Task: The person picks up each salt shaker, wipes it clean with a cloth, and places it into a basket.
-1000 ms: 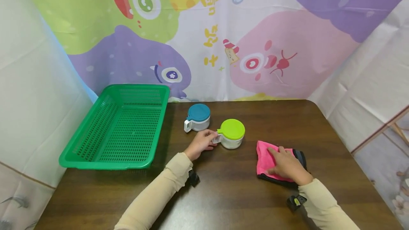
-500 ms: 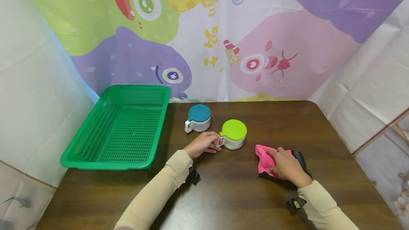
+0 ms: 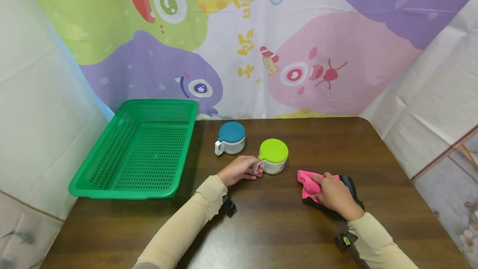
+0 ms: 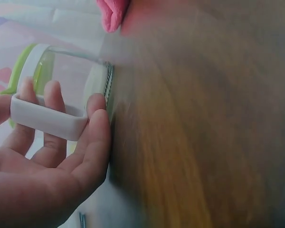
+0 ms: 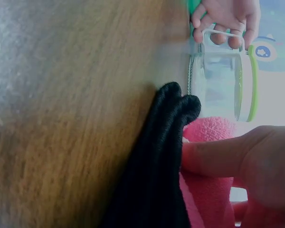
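Observation:
My left hand (image 3: 242, 169) holds a clear glass seasoning jar (image 3: 273, 155) by its white handle (image 4: 48, 117). Two fingers pass through the handle loop, with the thumb at its lid end. The lime-green lid (image 4: 23, 69) is down on the jar, which stands upright on the table. Pinched between thumb and fingers of my right hand (image 3: 335, 194) is a pink towel (image 3: 309, 182) with black edging (image 5: 154, 156), its near part bunched up. The right hand's fingers are mostly hidden by the towel in the right wrist view.
A second seasoning jar (image 3: 232, 137) with a blue lid stands behind the left hand, handle turned left. At the left is a green perforated basket (image 3: 181, 165). The brown wooden table (image 3: 269, 227) ends against a cartoon-printed curtain (image 3: 254, 94).
My left hand has slid slightly right, its fingers going further into the handle, and the green-lidded jar has shifted a little right. My right hand has bunched the towel, drawing its far edge nearer.

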Demonstrator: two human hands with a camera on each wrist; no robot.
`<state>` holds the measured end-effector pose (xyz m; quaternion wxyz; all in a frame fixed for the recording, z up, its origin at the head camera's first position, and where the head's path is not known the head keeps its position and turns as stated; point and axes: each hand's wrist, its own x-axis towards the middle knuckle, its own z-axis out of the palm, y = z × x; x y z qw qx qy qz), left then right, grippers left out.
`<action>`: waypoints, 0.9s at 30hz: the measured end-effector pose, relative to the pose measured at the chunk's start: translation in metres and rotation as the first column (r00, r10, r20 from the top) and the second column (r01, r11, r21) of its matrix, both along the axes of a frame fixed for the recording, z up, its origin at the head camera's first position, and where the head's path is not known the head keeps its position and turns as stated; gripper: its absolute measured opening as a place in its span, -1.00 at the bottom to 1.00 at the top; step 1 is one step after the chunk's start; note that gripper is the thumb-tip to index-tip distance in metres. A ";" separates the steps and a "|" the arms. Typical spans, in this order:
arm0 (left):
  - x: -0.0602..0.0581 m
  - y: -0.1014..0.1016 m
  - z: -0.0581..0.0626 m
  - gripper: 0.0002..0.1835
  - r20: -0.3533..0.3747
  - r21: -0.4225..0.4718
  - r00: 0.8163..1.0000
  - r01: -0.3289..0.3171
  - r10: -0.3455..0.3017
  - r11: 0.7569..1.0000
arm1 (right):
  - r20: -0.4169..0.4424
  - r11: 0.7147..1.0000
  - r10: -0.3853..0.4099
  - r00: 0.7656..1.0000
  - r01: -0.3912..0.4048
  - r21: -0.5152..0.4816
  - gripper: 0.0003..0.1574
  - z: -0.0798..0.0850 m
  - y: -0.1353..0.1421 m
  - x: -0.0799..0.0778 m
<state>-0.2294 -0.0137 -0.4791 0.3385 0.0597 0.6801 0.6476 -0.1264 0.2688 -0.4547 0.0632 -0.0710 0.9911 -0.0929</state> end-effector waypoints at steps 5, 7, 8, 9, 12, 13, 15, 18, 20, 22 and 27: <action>0.001 0.001 -0.002 -0.72 -0.001 0.017 1.000 -0.006 0.006 1.000 | -0.035 0.999 -0.033 0.999 0.032 -0.039 -0.44 -0.001 0.000 0.001; 0.002 0.002 -0.003 -0.74 -0.009 0.024 1.000 -0.018 0.018 1.000 | -0.043 0.998 -0.047 0.998 0.045 -0.051 -0.49 -0.001 0.001 0.001; 0.002 0.003 -0.003 -0.75 -0.012 0.027 1.000 -0.023 0.023 0.999 | -0.045 0.997 -0.053 0.998 0.050 -0.057 -0.50 -0.002 0.002 0.000; 0.003 0.004 -0.002 -0.75 -0.012 0.030 0.999 -0.030 0.030 0.999 | -0.051 0.997 -0.056 0.997 0.053 -0.062 -0.52 -0.002 0.002 0.000; 0.005 0.006 -0.001 -0.74 -0.018 0.027 0.999 -0.035 0.035 0.999 | -0.068 0.996 -0.053 0.996 0.047 -0.076 -0.55 -0.003 0.005 0.000; 0.005 0.006 -0.001 -0.75 -0.014 0.028 0.999 -0.035 0.035 0.999 | -0.072 0.996 -0.050 0.996 0.044 -0.080 -0.54 -0.003 0.005 0.001; 0.006 0.007 -0.001 -0.75 -0.001 0.030 0.999 -0.032 0.032 0.999 | -0.071 0.995 -0.049 0.996 0.042 -0.091 -0.53 -0.002 0.007 0.001; 0.007 0.008 0.000 -0.73 0.007 0.041 1.000 -0.023 0.023 0.999 | -0.069 0.993 -0.053 0.996 0.046 -0.106 -0.49 0.001 0.008 0.003; 0.008 0.008 0.002 -0.72 0.011 0.044 1.000 -0.028 0.027 0.999 | -0.077 0.992 -0.050 0.996 0.041 -0.120 -0.49 0.003 0.008 0.003; 0.008 0.009 0.004 -0.71 0.004 0.042 0.999 -0.037 0.037 0.998 | -0.104 0.991 -0.038 0.994 0.024 -0.133 -0.49 0.004 0.007 0.003; 0.010 0.009 0.009 -0.73 -0.012 0.035 0.998 -0.057 0.057 0.998 | -0.157 0.987 -0.025 0.987 -0.001 -0.161 -0.50 0.004 0.006 0.004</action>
